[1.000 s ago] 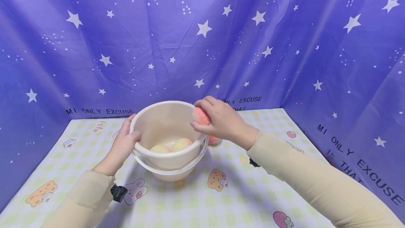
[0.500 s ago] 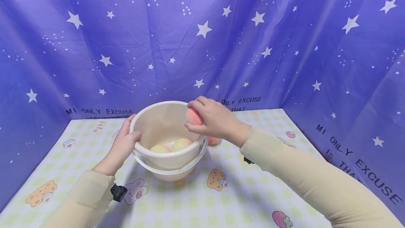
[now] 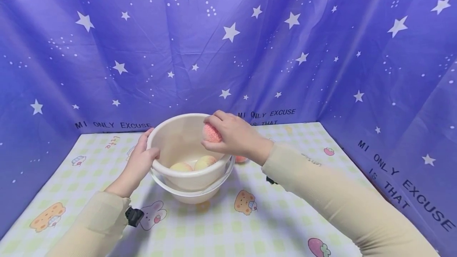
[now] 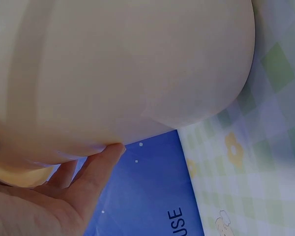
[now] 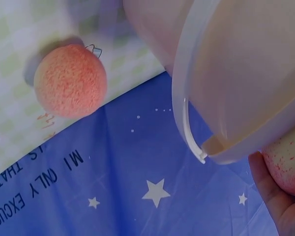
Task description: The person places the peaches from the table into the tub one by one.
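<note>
A cream bucket with a white handle stands on the table, two yellowish peaches lying at its bottom. My left hand grips the bucket's left rim, thumb inside and fingers outside; in the left wrist view the fingers of this hand touch the outer wall. Over the right part of the bucket's opening, my right hand holds a pink-red peach. The right wrist view shows that held peach beside the rim, with part of my hand around it.
Another pink peach rests on the table to the right of the bucket, mostly hidden behind it in the head view. A checked cloth with cartoon prints covers the table. Blue star-printed curtains hang behind and on both sides.
My right hand has moved left with the peach, from the bucket's right rim to over its opening. The left hand and the bucket have stayed in place.
</note>
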`<state>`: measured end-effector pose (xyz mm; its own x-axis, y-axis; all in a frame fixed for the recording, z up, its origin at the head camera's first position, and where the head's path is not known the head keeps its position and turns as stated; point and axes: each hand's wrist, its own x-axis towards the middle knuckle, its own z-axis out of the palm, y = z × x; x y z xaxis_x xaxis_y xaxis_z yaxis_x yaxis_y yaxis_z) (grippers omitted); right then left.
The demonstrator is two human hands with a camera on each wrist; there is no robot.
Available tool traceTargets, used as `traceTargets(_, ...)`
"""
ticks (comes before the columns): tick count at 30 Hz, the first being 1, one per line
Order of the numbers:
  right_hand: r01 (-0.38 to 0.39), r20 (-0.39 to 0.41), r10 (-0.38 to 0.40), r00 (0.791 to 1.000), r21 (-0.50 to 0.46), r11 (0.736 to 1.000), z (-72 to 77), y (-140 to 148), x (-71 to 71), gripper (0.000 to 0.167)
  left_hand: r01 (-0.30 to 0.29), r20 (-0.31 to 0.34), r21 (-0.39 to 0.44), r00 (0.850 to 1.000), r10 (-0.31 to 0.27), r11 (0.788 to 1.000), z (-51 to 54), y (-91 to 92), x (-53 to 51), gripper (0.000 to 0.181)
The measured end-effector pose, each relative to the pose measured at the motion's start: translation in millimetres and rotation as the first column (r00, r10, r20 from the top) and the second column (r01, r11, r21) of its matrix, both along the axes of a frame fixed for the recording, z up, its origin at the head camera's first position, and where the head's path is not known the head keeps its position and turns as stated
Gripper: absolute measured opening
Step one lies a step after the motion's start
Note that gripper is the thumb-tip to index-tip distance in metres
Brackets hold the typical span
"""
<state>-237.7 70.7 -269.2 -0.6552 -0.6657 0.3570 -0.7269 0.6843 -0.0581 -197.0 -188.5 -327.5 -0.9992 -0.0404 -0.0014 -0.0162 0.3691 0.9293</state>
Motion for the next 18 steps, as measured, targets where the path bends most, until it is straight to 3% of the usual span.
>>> traceTargets(18, 0.011, 0.073, -0.012, 0.997, 0.012, 1.000, -11.7, -24, -5.9, 0.054, -0.004, -0.010, 0.004, 1.000, 0.004, 1.000, -1.3, -0.4, -0.4, 0.092)
